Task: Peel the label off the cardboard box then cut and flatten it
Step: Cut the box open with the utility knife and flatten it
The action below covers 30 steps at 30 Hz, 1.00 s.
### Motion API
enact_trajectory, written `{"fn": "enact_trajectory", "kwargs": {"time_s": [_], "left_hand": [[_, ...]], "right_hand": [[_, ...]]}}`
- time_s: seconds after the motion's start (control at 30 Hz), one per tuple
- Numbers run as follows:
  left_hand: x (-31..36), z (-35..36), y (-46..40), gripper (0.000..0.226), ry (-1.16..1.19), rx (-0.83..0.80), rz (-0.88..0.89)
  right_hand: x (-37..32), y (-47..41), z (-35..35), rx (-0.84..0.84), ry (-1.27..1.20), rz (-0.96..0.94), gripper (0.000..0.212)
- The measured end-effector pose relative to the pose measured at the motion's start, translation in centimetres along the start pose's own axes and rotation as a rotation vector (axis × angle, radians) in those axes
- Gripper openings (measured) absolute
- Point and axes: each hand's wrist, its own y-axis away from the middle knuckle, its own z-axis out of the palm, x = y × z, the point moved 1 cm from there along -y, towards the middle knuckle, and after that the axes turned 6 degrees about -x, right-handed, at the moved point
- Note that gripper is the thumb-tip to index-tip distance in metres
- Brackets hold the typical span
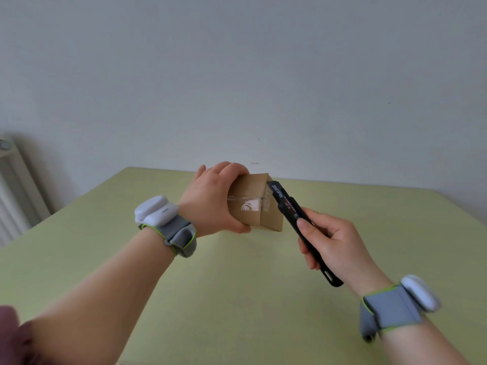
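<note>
A small brown cardboard box (254, 204) stands tilted on the green table (237, 285), sealed with clear tape and showing torn white label remains on its near face. My left hand (210, 200) grips the box from the left, fingers over its top and thumb under its near lower edge. My right hand (332, 243) holds a black utility knife (297, 219) by its handle. The knife's front end rests against the box's upper right edge, at the taped seam. The blade itself cannot be made out.
A white radiator (13, 188) stands at the left beside the table. A plain grey wall runs close behind the table's far edge. Both wrists carry grey straps with white devices.
</note>
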Motion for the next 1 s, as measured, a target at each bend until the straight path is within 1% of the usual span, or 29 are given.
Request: {"fn": "enact_trajectory", "kwargs": {"time_s": [0.17, 0.33, 0.47, 0.7, 0.8, 0.9, 1.0], "left_hand": [[-0.1, -0.1, -0.5, 0.085, 0.014, 0.005, -0.033], [-0.1, 0.2, -0.9, 0.086, -0.009, 0.003, -0.044], [-0.4, 0.3, -1.2, 0.084, 0.044, 0.03, -0.09], [0.4, 0.5, -1.1, 0.081, -0.04, 0.012, -0.076], [0.3, 1.0, -1.2, 0.08, -0.083, 0.024, -0.076], [0.1, 1.5, -1.5, 0.079, -0.116, 0.037, -0.086], [0.0, 1.6, -1.6, 0.079, -0.174, 0.023, -0.114]], "right_hand": [[-0.2, 0.0, 0.4, -0.069, 0.008, 0.018, 0.026], [-0.3, 0.2, 0.3, -0.068, 0.017, 0.026, 0.026], [0.0, 0.7, 0.5, -0.063, 0.067, 0.03, 0.028], [0.3, 1.5, 0.1, -0.01, 0.25, -0.011, 0.027], [0.6, 1.9, 0.1, -0.023, 0.317, -0.013, 0.023], [0.8, 1.9, 0.1, -0.007, 0.328, -0.001, 0.02], [1.0, 1.8, -0.1, 0.094, 0.253, 0.028, 0.02]]}}
